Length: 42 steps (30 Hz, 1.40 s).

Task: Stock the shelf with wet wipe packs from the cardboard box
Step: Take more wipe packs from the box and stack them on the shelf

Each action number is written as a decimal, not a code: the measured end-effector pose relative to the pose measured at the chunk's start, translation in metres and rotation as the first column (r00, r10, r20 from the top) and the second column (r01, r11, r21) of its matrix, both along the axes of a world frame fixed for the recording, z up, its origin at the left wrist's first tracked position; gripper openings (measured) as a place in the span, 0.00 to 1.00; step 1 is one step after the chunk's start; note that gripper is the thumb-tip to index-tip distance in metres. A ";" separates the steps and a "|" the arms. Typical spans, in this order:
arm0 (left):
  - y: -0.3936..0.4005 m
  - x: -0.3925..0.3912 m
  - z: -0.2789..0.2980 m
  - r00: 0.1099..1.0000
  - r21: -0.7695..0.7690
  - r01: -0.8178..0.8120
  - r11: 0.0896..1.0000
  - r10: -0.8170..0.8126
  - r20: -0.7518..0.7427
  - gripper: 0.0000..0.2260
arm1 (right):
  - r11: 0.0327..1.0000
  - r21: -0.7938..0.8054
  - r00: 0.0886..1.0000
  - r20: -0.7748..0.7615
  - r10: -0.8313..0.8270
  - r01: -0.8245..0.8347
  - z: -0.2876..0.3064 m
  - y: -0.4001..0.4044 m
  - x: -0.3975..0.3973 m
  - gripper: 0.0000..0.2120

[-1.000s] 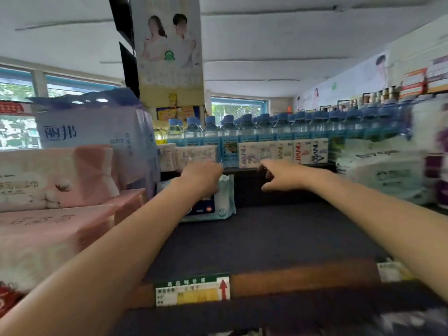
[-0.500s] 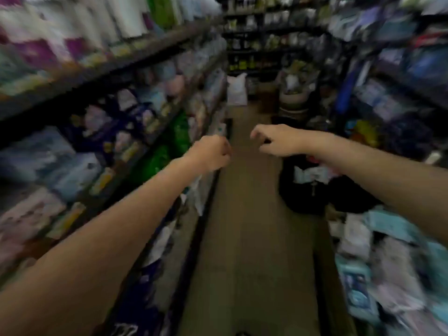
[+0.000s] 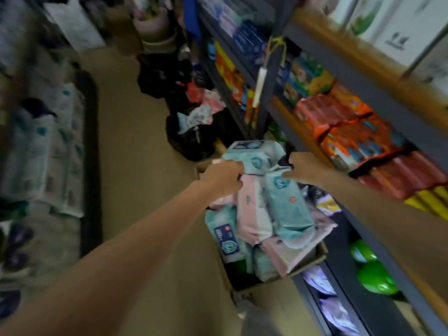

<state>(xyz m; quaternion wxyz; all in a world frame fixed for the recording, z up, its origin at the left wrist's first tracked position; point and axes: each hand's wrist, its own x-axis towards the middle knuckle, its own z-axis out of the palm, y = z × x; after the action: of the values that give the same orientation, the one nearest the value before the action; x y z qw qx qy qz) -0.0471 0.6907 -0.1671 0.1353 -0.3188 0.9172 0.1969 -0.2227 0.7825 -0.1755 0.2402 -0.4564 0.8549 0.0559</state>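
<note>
Head view, left to right. Far left: blurred pale packs (image 3: pixel 36 151) stacked low on a shelf unit along the aisle. Beige floor (image 3: pixel 135 141) runs up the middle. Further down the aisle: black bags (image 3: pixel 189 132) with pink and white items spilling out, a white bag (image 3: pixel 75 23) and a pink tub (image 3: pixel 155 27) behind them.

Left hand (image 3: pixel 224 177) is curled, fingers closed at the left edge of the top teal wipe pack (image 3: pixel 254 158); looks pinched on it, contact partly blurred. Right hand (image 3: pixel 304 169) is curled at the right side of the same pile; can't tell what it grasps, if anything.

Cardboard box (image 3: pixel 315 260) sits on the floor just beside the right shelf unit, heaped over the rim with teal and pink wipe packs (image 3: pixel 286 209), some tilted.

Right: dark metal shelf unit (image 3: pixel 339 61) with wood-coloured edges, holding red and orange packs (image 3: pixel 358 132), blue and yellow packs above, white boxes (image 3: pixel 392 27) on top, green round items (image 3: pixel 373 275) on the lowest level. Heavy motion blur, dim light.
</note>
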 end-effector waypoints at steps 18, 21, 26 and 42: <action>-0.028 -0.004 0.030 0.932 0.475 -0.283 0.833 0.355 -0.066 0.25 | 0.974 -0.070 0.743 0.660 -0.115 0.213 0.021 -0.026 0.000 0.32; -0.054 0.041 0.087 0.676 0.616 -0.461 0.639 0.702 -0.223 0.30 | 0.954 -0.260 0.651 0.752 0.101 0.153 0.094 -0.066 0.039 0.23; -0.068 0.177 0.200 0.286 0.775 -0.388 0.498 0.865 -0.413 0.28 | 0.828 -0.535 0.449 0.789 0.419 0.168 0.214 -0.118 0.150 0.06; 0.141 0.645 0.416 -0.052 0.324 -0.864 0.385 0.571 -0.820 0.20 | -0.345 -0.877 0.211 -0.426 0.880 -0.335 0.386 -0.101 0.624 0.43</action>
<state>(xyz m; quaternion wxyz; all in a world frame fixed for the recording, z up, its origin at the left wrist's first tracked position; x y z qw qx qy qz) 0.5981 0.8313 0.2491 -0.5123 -0.6274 0.5420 0.2240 0.4016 0.6818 0.2109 0.0308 -0.8876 0.1558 -0.4324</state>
